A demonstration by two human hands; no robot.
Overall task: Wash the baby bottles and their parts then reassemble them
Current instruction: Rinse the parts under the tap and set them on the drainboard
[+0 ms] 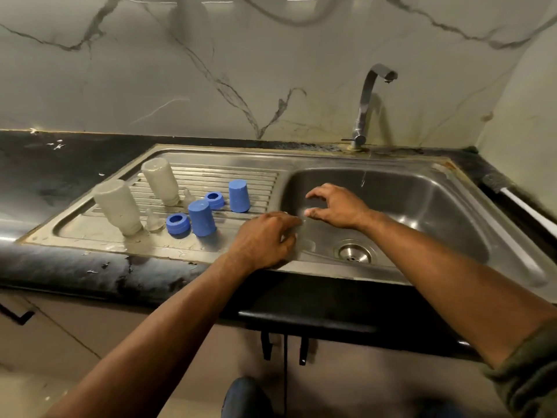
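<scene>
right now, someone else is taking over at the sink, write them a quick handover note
Left hand: open, at the basin's near left edge, holding nothing visible.
Right hand: open over the basin, empty.
On the drainboard: two bottles upside down, two clear nipples, two blue rings, two blue caps upside down.
Done: parts look washed and set to drain.
Left: reassemble both bottles.

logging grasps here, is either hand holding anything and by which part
Nothing is held. The left hand and right hand hover with loosely curled fingers over the sink basin's left edge, gripping nothing visible.
</scene>
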